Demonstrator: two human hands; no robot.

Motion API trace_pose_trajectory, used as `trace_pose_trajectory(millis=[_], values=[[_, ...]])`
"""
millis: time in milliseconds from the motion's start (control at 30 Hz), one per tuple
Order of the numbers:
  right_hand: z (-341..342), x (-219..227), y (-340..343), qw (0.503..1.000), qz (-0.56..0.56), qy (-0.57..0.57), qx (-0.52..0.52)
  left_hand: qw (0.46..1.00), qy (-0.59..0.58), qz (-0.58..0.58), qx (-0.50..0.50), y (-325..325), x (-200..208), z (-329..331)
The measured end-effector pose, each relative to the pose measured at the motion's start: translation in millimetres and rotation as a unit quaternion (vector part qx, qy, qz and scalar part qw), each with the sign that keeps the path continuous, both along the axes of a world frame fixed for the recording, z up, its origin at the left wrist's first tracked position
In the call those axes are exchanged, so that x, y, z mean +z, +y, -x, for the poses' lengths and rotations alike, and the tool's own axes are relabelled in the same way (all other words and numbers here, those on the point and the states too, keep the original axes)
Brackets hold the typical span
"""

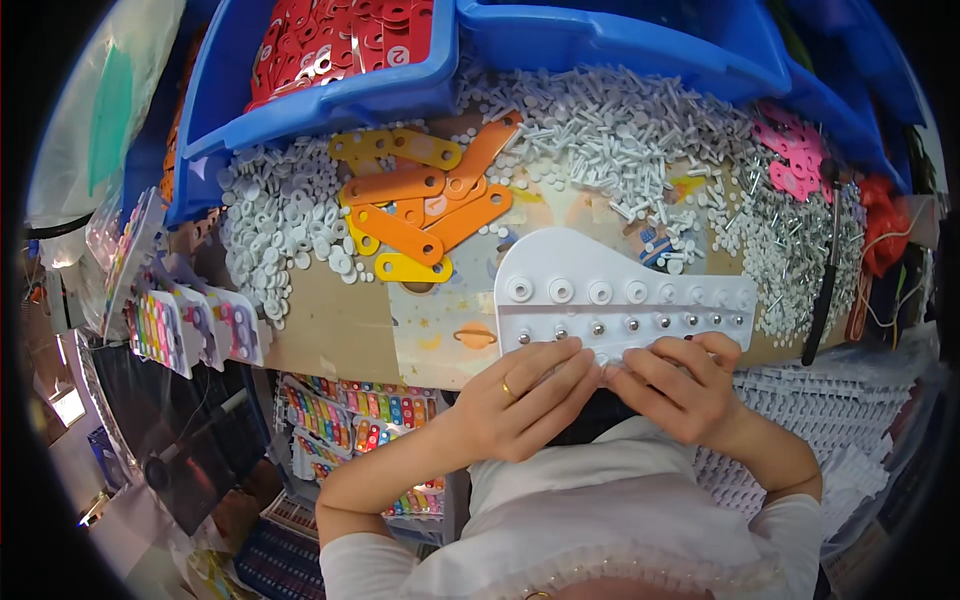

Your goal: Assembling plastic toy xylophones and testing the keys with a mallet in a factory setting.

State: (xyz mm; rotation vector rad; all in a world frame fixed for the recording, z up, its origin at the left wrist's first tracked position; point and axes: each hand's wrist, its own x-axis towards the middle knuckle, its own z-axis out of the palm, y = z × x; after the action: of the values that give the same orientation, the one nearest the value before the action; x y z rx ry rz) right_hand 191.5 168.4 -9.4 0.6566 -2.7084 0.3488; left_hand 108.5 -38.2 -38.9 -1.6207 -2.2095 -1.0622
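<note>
A white plastic toy xylophone base (590, 262) lies at the table's near edge, in front of me. White ring washers line its far row, and small metal pins stand along its middle channel. My left hand (535, 397) is closed at the base's near edge, fingers bent together, a gold ring on one finger. Beside it, my right hand (685, 392) is also closed, its fingertips at the near row of white rings. The two hands almost meet there. Whatever sits between the fingertips is hidden or too small to name.
Orange and yellow bars (430, 205) lie left of the base. Loose white washers (285, 215), white pins (620, 130), metal pins (795, 240) and pink pieces (790, 150) surround it. Blue bins (330, 115) stand behind, and finished xylophones (160, 325) at the left. A black-handled tool (825, 290) lies right.
</note>
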Motion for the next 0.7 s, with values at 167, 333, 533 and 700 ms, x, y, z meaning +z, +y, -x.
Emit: trace_pose_trajectory(millis=[167,333,533,700], values=[[4,0,-13,0.98,0.144,-0.107,-0.085,0.997,0.03,0.028,0.059,-1,-3,-8],[9,7,-16,0.979,0.136,-0.126,-0.089,0.991,0.03,0.036,0.128,-3,-2,-18],[2,8,-23,0.982,0.092,-0.099,-0.134,0.988,0.058,0.052,0.13,-6,-4,-20],[0,4,-25,0.986,0.074,-0.063,-0.133,0.987,0.01,0.08,0.138,1,1,-20]])
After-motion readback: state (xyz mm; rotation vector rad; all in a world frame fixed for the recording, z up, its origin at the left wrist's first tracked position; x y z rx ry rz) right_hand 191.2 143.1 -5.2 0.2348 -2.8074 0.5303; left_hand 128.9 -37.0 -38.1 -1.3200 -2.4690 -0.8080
